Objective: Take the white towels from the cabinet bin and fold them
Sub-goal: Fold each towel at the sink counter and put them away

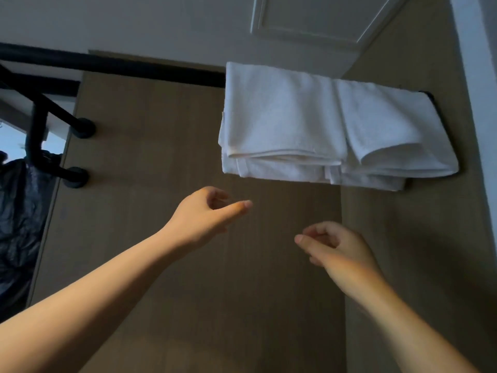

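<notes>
Against wood cabinet panel (161,130), black rail (134,67) across top, folded white towels (282,117) stacked at rail's right end, left hand (204,214) and right hand (338,246) below towels, clear of them, fingers loosely curled, holding nothing

Bare left hand (204,215), bare right hand (340,249)

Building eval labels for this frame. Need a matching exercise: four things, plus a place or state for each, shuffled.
Things:
1. white towels
2. left hand
3. black rail
4. black plastic bag

Places or states:
a. crumpled, far left edge
b. folded and stacked, upper right
c. empty, fingers loosely curled
d. horizontal, upper left

Pairs: 1-b, 2-c, 3-d, 4-a
</notes>
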Demonstrator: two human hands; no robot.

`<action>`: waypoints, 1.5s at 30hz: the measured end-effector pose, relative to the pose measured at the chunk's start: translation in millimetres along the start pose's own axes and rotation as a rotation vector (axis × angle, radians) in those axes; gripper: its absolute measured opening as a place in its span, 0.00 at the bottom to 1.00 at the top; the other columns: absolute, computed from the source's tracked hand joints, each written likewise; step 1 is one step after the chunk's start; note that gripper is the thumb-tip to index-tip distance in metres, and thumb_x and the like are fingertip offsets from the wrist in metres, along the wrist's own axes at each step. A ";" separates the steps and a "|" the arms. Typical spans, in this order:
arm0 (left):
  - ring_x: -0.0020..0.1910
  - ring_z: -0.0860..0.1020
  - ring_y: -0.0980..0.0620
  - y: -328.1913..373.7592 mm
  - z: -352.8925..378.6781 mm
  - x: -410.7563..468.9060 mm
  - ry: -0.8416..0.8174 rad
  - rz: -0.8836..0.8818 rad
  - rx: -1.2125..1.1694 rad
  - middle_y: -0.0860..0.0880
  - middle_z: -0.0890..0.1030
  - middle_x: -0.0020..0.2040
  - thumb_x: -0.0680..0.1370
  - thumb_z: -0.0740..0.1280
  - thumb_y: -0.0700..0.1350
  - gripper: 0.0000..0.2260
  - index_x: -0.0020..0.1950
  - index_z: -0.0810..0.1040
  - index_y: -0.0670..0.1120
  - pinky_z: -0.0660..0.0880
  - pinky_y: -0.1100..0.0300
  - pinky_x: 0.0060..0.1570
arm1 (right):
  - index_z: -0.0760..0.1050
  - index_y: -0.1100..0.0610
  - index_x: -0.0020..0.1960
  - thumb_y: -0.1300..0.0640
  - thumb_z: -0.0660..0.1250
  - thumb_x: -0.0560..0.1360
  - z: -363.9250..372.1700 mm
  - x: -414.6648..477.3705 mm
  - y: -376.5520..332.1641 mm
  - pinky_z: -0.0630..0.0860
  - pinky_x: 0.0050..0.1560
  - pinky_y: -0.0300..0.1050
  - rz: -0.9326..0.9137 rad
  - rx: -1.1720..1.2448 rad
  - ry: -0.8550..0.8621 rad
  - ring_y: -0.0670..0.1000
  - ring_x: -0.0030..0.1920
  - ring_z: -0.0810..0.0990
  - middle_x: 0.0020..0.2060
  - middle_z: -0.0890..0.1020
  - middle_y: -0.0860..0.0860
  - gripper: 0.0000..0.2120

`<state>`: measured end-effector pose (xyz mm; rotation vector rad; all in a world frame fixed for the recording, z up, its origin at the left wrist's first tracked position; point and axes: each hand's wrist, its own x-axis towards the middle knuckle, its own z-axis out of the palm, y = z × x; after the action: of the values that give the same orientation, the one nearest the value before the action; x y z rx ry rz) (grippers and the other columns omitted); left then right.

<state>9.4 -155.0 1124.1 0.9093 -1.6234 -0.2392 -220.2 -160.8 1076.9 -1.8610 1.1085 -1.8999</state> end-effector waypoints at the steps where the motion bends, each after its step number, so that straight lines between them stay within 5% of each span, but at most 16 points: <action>1: 0.43 0.82 0.55 -7.7 2.8 -9.7 -0.013 0.010 0.090 0.53 0.82 0.47 0.63 0.74 0.65 0.30 0.57 0.78 0.48 0.80 0.56 0.50 | 0.80 0.54 0.42 0.57 0.76 0.70 0.0 -6.8 6.5 0.77 0.47 0.46 -0.016 -0.089 -0.035 0.49 0.41 0.81 0.38 0.82 0.50 0.06; 3: 0.45 0.81 0.59 -22.9 7.6 -31.4 -0.079 0.052 0.279 0.54 0.82 0.48 0.70 0.74 0.57 0.21 0.58 0.77 0.49 0.77 0.67 0.46 | 0.79 0.52 0.39 0.56 0.77 0.69 -1.4 -22.1 21.7 0.76 0.46 0.44 -0.039 -0.250 -0.100 0.47 0.39 0.80 0.36 0.82 0.47 0.07; 7: 0.46 0.79 0.58 -57.9 20.3 -80.1 -0.254 0.063 0.553 0.55 0.80 0.48 0.73 0.71 0.54 0.12 0.53 0.76 0.51 0.77 0.59 0.50 | 0.79 0.50 0.40 0.52 0.76 0.69 -7.2 -59.0 51.1 0.78 0.46 0.45 -0.047 -0.514 -0.232 0.44 0.40 0.81 0.36 0.82 0.44 0.06; 18: 0.56 0.76 0.52 -157.0 94.1 -251.8 -0.687 -0.167 0.803 0.52 0.76 0.58 0.77 0.66 0.56 0.18 0.64 0.72 0.51 0.72 0.59 0.54 | 0.74 0.45 0.44 0.46 0.73 0.70 -0.8 -192.6 166.7 0.77 0.50 0.47 0.188 -0.781 -0.751 0.46 0.46 0.79 0.40 0.78 0.42 0.09; 24: 0.56 0.76 0.48 -193.8 109.8 -343.4 -0.841 -0.382 0.842 0.48 0.76 0.57 0.76 0.66 0.55 0.17 0.60 0.73 0.49 0.73 0.56 0.53 | 0.72 0.45 0.47 0.46 0.71 0.73 15.1 -262.5 213.1 0.74 0.47 0.43 0.208 -0.821 -0.994 0.47 0.50 0.79 0.43 0.77 0.42 0.08; 32: 0.54 0.77 0.52 -211.5 85.9 -435.2 -0.829 -0.672 0.774 0.52 0.77 0.56 0.77 0.65 0.55 0.15 0.61 0.73 0.51 0.73 0.61 0.51 | 0.75 0.47 0.54 0.48 0.69 0.74 47.6 -338.5 228.2 0.74 0.46 0.42 0.335 -0.769 -1.216 0.47 0.48 0.78 0.46 0.78 0.43 0.10; 36: 0.52 0.77 0.57 -216.9 54.3 -473.3 -0.752 -0.826 0.711 0.55 0.77 0.56 0.77 0.66 0.55 0.15 0.62 0.73 0.53 0.73 0.64 0.51 | 0.75 0.47 0.54 0.48 0.72 0.74 68.9 -366.1 220.7 0.69 0.40 0.34 0.478 -0.620 -1.207 0.42 0.42 0.74 0.42 0.75 0.42 0.11; 45: 0.50 0.76 0.62 -235.7 -59.8 -512.2 -0.611 -0.928 0.647 0.59 0.77 0.52 0.76 0.66 0.56 0.12 0.58 0.74 0.55 0.74 0.66 0.51 | 0.74 0.47 0.58 0.49 0.71 0.75 150.7 -414.8 175.8 0.75 0.50 0.35 0.594 -0.587 -1.236 0.42 0.49 0.76 0.46 0.76 0.42 0.13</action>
<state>160.9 47.1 616.4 2.2419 -1.7289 -0.7023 -74.6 -56.6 636.9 -2.0269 1.4625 0.0441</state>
